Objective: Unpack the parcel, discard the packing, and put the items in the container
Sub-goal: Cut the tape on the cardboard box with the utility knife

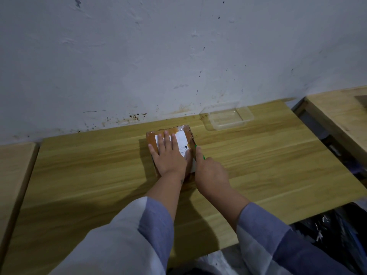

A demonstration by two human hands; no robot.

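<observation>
One parcel (pixel 170 149), brown and taped shut, sits on the wooden table (pixel 79 165), and by the look of it none of the unpacking is finished yet: the flaps are closed, the white label (pixel 181 142) on top is whole, no contents show. The left hand (pixel 168 155) lies flat on the lid, fingers spread and pointing away toward the wall, pinning the parcel down rather than gripping it. Just right of it, the right hand (pixel 210 175) is curled around a thin green tool (pixel 199 152), its tip touching the parcel's right edge; whether it is a blade or a pen I cannot tell. My read: the tape is being cut, the very first step. Left to do are opening it, binning the wrapping and moving the goods.

The parcel's long axis runs from the person out toward the wall, tilted a little leftward, in line with the left forearm. Beyond the right hand's fingertips and off to the right, near the wall, waits the clear plastic container (pixel 227 116), apparently empty.
</observation>
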